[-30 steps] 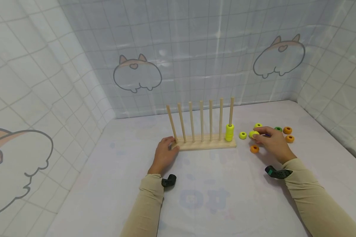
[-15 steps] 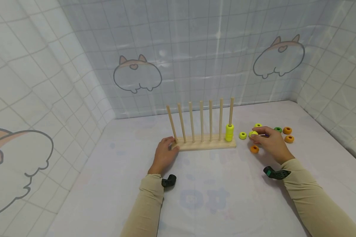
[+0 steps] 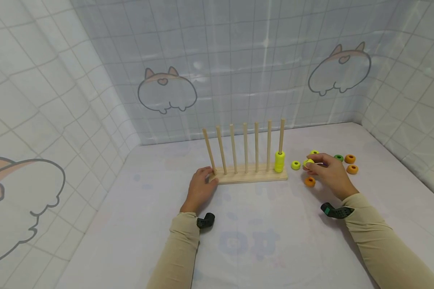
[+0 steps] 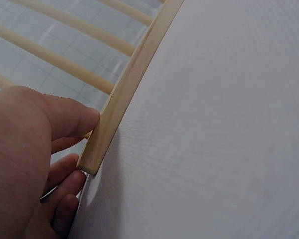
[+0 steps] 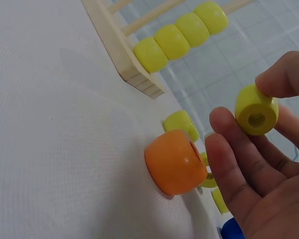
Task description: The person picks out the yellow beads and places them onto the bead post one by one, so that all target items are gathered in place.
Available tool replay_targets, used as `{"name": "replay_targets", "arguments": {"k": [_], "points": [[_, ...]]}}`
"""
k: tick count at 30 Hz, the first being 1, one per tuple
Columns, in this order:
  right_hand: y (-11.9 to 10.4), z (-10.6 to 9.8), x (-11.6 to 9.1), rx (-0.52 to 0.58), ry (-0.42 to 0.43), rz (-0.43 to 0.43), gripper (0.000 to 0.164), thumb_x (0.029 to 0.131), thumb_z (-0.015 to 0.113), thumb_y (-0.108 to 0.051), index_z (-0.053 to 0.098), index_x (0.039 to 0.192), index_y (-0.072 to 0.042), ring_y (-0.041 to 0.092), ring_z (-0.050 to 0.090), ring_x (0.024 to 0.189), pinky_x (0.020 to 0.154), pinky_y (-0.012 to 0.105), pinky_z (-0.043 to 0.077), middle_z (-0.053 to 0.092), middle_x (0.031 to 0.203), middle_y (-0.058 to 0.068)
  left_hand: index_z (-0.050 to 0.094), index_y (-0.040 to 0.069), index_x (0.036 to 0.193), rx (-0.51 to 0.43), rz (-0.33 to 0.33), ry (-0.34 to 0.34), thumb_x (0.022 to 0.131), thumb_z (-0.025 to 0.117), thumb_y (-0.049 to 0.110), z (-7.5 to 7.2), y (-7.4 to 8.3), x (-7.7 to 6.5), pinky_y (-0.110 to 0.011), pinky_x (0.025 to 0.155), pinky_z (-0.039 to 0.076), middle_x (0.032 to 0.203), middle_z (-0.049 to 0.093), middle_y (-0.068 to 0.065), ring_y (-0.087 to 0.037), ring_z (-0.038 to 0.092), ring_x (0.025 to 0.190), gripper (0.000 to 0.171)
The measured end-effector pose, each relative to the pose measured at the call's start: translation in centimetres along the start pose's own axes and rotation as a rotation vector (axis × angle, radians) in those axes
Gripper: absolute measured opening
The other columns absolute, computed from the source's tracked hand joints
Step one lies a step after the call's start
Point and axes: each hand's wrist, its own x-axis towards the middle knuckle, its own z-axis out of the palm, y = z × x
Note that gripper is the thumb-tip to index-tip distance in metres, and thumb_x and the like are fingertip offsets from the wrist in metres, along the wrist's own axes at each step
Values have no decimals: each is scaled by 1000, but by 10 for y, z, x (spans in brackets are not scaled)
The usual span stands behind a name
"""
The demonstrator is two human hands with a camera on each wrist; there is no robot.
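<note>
A wooden peg rack (image 3: 251,176) with several upright pegs stands on the table. Several yellow beads (image 3: 279,162) are stacked on its rightmost peg. At the rack's left end, my left hand (image 3: 199,188) grips the base, the thumb on its front edge and the other fingers around the end. To the right of the rack, my right hand (image 3: 330,174) pinches a yellow bead (image 5: 256,109) between thumb and fingers, its hole visible in the right wrist view. A loose yellow bead (image 3: 295,165) lies between rack and hand. An orange bead (image 5: 172,162) sits below the right hand.
Beyond the right hand are another yellow bead (image 3: 314,152), a green bead (image 3: 338,158) and two orange beads (image 3: 350,159). A blue bead (image 5: 232,229) is partly hidden by the right hand. Tile-patterned walls (image 3: 231,60) bound the table at the back and sides.
My right hand has shifted very slightly left, with the yellow bead still in its fingers. The left hand and the rack have not visibly moved.
</note>
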Motion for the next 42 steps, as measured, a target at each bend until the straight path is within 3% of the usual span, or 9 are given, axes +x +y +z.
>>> {"name": "replay_targets", "arguments": {"k": [7, 13, 17, 22, 37, 42], "points": [[0, -1, -1, 7, 17, -3, 51, 102, 59, -32, 51, 138, 3, 13, 66, 100, 80, 22, 57, 55, 127, 19, 62, 4, 135, 7, 7, 4, 94, 65, 24, 1, -1, 1, -50, 113, 32, 145, 50, -11, -32, 41, 137, 46], [-2, -4, -2, 84, 22, -21, 51, 103, 57, -33, 49, 137, 4, 19, 69, 101, 82, 25, 57, 60, 122, 18, 62, 4, 135, 7, 10, 3, 94, 66, 24, 1, 0, 1, -50, 113, 32, 145, 50, -11, -32, 42, 137, 46], [-3, -5, -2, 160, 23, -38, 44, 102, 60, -31, 52, 132, 0, 19, 70, 101, 83, 26, 57, 63, 116, 10, 61, 3, 136, 11, 18, 9, 94, 66, 24, 0, 0, 1, -49, 113, 32, 145, 50, -11, -32, 42, 137, 47], [-4, -4, -1, 175, 24, -38, 38, 101, 61, -29, 55, 129, -5, 18, 71, 100, 83, 26, 57, 64, 113, 5, 60, 3, 137, 20, 21, 8, 94, 66, 24, 2, -3, 1, -49, 113, 32, 145, 50, -12, -32, 42, 137, 48], [-4, 0, 0, 302, 23, -48, 34, 100, 63, -17, 56, 128, 2, 14, 71, 97, 84, 27, 57, 62, 112, 8, 61, 4, 136, 25, 11, 1, 94, 65, 24, 1, -1, 2, -50, 113, 32, 145, 50, -12, -33, 41, 137, 46], [-5, 0, 0, 269, 37, -30, 47, 101, 61, -18, 50, 137, 10, 13, 70, 100, 85, 26, 56, 62, 114, 8, 62, 5, 135, 20, 1, -3, 94, 65, 24, 0, 1, 1, -50, 114, 31, 146, 49, -11, -32, 41, 138, 45]]}}
